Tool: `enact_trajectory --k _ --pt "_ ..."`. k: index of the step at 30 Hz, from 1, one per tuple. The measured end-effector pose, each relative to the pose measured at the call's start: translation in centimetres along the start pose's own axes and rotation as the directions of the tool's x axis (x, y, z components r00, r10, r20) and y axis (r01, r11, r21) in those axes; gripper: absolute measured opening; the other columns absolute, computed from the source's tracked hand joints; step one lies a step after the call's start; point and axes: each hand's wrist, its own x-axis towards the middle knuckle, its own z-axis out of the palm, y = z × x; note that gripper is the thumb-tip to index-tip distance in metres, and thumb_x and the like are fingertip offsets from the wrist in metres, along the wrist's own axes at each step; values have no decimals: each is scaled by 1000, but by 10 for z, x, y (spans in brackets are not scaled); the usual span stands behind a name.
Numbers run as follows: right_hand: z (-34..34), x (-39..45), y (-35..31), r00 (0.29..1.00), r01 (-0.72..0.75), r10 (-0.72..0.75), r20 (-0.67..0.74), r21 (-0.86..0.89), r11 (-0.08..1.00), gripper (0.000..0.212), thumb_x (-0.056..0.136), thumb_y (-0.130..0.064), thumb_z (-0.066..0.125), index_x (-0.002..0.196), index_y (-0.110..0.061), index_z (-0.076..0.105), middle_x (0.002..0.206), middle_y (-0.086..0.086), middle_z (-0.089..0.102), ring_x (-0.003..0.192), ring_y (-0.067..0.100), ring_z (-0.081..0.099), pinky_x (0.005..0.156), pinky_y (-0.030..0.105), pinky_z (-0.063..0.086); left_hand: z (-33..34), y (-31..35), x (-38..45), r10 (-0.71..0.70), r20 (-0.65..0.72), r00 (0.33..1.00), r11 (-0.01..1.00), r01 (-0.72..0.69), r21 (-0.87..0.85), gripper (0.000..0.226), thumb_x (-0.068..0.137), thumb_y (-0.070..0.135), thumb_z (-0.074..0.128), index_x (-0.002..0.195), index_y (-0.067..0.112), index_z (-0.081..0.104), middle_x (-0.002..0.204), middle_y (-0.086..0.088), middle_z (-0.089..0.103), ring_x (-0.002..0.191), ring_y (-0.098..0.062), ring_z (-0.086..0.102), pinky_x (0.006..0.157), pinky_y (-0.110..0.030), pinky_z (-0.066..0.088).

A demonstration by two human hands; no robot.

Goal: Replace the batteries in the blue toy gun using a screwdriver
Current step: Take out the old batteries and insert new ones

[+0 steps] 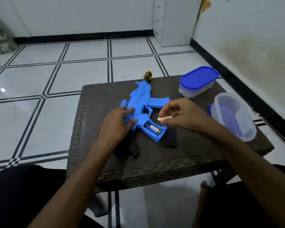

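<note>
On the dark worktop (196,153), the left hand (117,122) presses the blue toy gun (138,109) while the right hand (179,116) pinches a battery (165,118) beside its open compartment (153,129).

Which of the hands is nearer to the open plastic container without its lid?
The right hand. It pinches a battery just left of the open container, apart from it. The left hand rests on the blue toy gun, farther left.

A dark woven table (196,155) is carrying a blue toy gun (141,104), a screwdriver (148,76), a black cover (171,139), a lidded tub (197,82) and an open tub (234,116).
</note>
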Motion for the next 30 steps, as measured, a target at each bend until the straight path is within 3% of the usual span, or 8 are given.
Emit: enact_trajectory --k 3,6,9,12,15,18,25,30 --pt "8 4 4 999 18 -17 29 -55 998 16 76 -10 81 89 -17 76 82 8 75 80 28 71 79 50 58 1 -3 0 -12 0 1000 999 12 -33 52 88 40 66 138 35 52 152 8 39 135 -17 43 103 -42 44" --pt "15 7 5 998 68 -69 -6 -107 992 17 81 -5 76 94 -15 77 79 -2 70 73 13 68 77 42 58 1 -3 0 -9 -6 1000 999 9 -39 52 89 41 64 139 35 51 153 8 38 136 -17 42 102 -44 44" --pt "24 8 2 995 89 -92 -29 -88 992 30 79 -2 76 105 -14 67 83 -2 70 76 14 70 77 40 58 2 -4 1 -2 -10 1000 999 2 -38 52 89 42 65 138 35 51 152 6 39 136 -19 43 103 -45 44" --pt "31 8 -1 985 166 -170 -13 -159 973 39 73 -7 82 100 -13 55 76 -3 67 63 8 66 64 33 57 4 -6 2 6 -11 1000 999 -6 -45 52 88 41 66 138 34 52 152 5 40 136 -19 42 104 -46 43" --pt "36 14 -2 965 254 -261 23 -327 910 33 71 -19 85 84 -16 56 68 -6 66 60 2 63 59 26 53 4 -7 2 10 -24 1000 999 -11 -37 51 88 41 66 137 34 52 151 4 41 137 -19 41 105 -46 42" --pt "42 21 -1 958 285 -276 79 -368 885 19 76 -25 81 84 -17 65 69 -8 68 64 0 63 61 21 50 6 -7 3 16 -26 1000 1000 -16 -25 51 89 41 65 137 34 52 152 4 40 137 -19 41 105 -46 42" --pt "52 19 9 922 377 -375 99 -461 803 16 86 -26 64 88 -14 75 83 3 64 80 21 59 70 44 48 6 -7 3 -1 -34 999 999 0 -40 50 88 41 65 137 35 53 151 6 41 137 -18 41 104 -45 44" --pt "50 12 9 914 402 -361 188 -550 732 26 92 -20 55 104 -13 76 94 8 63 84 27 55 71 40 45 5 -4 1 -15 -42 999 999 13 -30 50 89 40 65 137 35 52 151 7 40 137 -18 41 104 -45 43"
